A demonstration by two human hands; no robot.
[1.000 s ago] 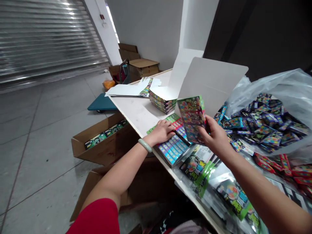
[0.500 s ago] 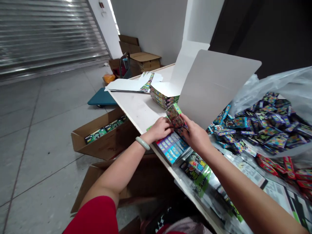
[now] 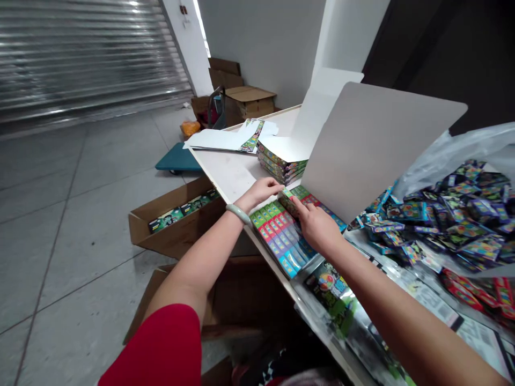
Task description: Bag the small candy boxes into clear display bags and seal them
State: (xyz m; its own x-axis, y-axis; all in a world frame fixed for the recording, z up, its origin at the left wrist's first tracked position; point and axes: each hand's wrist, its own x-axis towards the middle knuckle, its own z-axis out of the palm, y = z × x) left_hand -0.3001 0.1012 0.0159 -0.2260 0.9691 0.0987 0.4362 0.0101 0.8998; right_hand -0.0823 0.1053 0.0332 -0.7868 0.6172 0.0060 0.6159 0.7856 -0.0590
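A shallow display box holds rows of small printed boxes [image 3: 273,230] in green, red, purple and blue; its white lid [image 3: 374,145] stands raised. One more stack of small boxes [image 3: 288,202] sits between my hands, at the gap between the left and right rows. My left hand [image 3: 263,193], with a bangle at the wrist, pinches its far end. My right hand [image 3: 319,225] has its fingers against the near side, partly hiding it. Close to my right forearm lies a flat black and green printed package [image 3: 333,289].
Loose purple and blue packets [image 3: 450,209] fill a clear plastic bag at right, near red packets [image 3: 462,289]. Folded display boxes [image 3: 281,163] are stacked behind, beside white card sheets [image 3: 221,139]. Open cartons [image 3: 173,241] stand below the table edge; a teal trolley [image 3: 177,158] is on the floor.
The tilted stack of small boxes has been lowered into the display box. My left hand has moved off the left rows to its far end. The view has shifted slightly left.
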